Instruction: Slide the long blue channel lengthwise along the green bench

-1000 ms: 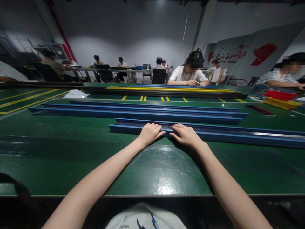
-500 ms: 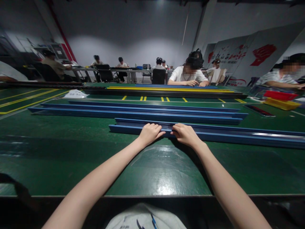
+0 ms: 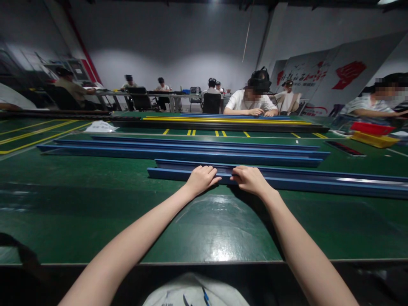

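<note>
A long blue channel rail [image 3: 312, 185] lies across the green table, its open side up, running out of view at the right. My left hand [image 3: 202, 180] is closed over its near wall, the fingers curled into the channel and the thumb outside. A short gap to the right, my right hand [image 3: 249, 180] grips the same wall with bent fingers. Whether anything small sits under the fingertips is hidden. Just beyond lie several more blue rails [image 3: 178, 153], side by side.
Farther back are yellow strips [image 3: 223, 120] on black rails [image 3: 223, 126], with a co-worker [image 3: 250, 102] bent behind them. Red [image 3: 372, 128] and yellow bins [image 3: 374, 139] stand at the right, near a dark flat tray [image 3: 345, 148]. A white sheet [image 3: 101, 126] lies at left.
The blue rail's left end has shifted very slightly right in view, and both hands with it. Their grip looks the same.
</note>
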A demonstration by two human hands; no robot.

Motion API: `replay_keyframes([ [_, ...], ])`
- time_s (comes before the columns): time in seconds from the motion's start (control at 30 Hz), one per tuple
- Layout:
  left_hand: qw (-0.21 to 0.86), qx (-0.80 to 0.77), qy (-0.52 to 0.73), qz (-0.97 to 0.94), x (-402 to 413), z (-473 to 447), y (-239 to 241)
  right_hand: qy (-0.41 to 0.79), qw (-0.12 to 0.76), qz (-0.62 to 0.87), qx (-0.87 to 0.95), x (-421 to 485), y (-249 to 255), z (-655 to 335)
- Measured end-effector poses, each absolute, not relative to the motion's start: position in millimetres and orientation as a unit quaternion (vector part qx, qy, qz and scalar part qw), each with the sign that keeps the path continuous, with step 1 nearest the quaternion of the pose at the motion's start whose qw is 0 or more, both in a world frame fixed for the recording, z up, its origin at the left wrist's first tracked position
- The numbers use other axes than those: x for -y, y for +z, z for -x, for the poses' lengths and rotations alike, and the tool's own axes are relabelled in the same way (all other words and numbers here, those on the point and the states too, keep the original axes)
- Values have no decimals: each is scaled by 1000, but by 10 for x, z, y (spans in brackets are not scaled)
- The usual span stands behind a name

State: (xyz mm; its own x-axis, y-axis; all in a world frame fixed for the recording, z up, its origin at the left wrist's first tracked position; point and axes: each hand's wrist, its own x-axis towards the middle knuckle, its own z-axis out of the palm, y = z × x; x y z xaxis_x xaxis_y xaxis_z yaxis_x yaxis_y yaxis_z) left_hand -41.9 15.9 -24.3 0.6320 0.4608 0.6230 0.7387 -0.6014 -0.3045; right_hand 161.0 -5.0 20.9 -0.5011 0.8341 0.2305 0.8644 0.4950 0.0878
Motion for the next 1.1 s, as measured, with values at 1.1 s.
replay_keyframes([
  [1.1,285,360,-251,852,-143,427,-206,-102,48,539,835,111,276,-1744],
])
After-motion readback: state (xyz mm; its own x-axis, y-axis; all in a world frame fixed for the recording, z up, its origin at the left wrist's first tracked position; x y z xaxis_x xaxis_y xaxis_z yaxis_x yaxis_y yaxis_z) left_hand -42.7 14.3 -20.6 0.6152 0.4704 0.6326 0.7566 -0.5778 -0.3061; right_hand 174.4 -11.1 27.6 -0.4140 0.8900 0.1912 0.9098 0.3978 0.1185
